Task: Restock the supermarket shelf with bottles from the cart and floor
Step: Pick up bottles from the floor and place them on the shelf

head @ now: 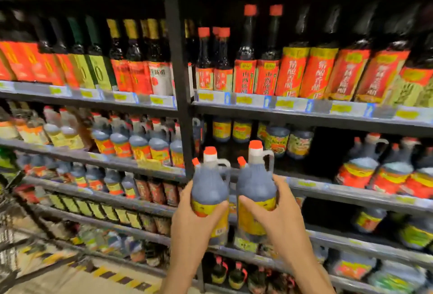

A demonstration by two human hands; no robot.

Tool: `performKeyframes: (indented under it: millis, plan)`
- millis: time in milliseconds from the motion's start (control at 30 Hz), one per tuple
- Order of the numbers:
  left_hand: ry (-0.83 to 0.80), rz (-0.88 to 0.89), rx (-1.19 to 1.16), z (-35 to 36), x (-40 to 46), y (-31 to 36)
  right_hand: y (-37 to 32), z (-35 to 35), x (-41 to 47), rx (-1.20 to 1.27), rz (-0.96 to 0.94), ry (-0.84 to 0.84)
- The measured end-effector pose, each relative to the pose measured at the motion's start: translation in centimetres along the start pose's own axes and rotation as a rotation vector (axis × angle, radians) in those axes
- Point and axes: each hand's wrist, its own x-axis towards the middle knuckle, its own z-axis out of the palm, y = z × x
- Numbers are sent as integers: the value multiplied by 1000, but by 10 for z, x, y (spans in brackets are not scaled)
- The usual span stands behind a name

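Observation:
Two dark jug-shaped bottles with orange caps, clear handles and yellow labels are held up in front of the shelving. My left hand (194, 221) grips the left bottle (209, 183) around its lower body. My right hand (278, 218) grips the right bottle (256, 186) the same way. Both bottles stand upright, side by side, level with the third shelf (351, 194). Behind them that shelf has a dark gap (311, 153) between small jars at the back and jugs on the right.
Shelves above and below are packed with dark sauce and vinegar bottles with red and yellow labels. A black upright post (180, 78) divides the shelving bays. A wire shopping cart (9, 223) stands at the lower left on a floor with yellow-black tape (121, 277).

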Motion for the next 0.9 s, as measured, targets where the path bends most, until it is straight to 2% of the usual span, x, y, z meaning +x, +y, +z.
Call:
performKeyframes:
  millis: [167,400,600,733,900]
  plan:
    - [-63,3,13,29,86,-6,6,23,46,-55,58,99]
    - [-145,-78,-65,77,187,-10,22,39,119,-51,76,87]
    - [-87,-114,-77,112,254,-17,33,45,171,-23,127,101]
    - [-52,0,-123,125,272,-6,38,50,187,-45,164,103]
    - [-14,134,-61,137,290,-29,33,51,206,-12,252,119]
